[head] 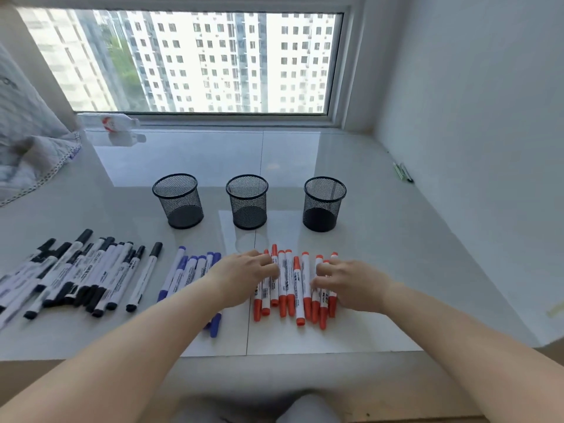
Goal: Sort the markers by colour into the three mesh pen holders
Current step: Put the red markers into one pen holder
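Step in hand: gathering the red group; judged as the start of filling, since none of the three holders showed a marker inside.
Left hand [244, 277]: fingers curled lightly against the left flank of the row of red-capped white-barrelled markers [293, 285], pressing inward; nothing lifted.
Right hand [351, 282]: fingers bent over the right flank of the same row, touching the barrels; whether any marker was pinched could not be told.
Hands relative to each other: apart, with the red row between them.
Blue-capped white markers [190, 274]: just left of the left hand, partly under its forearm.
Black-capped white markers [76, 270]: well left of both hands, in a loose heap.
Black wire-mesh cylindrical pen holders: left holder [178, 201], middle holder [247, 202] and right holder [323, 204], upright in a row beyond the fingertips.
Next move calls for: closing both hands to bunch the red row, lifting it upright, and lowering it into one holder without tipping that holder.
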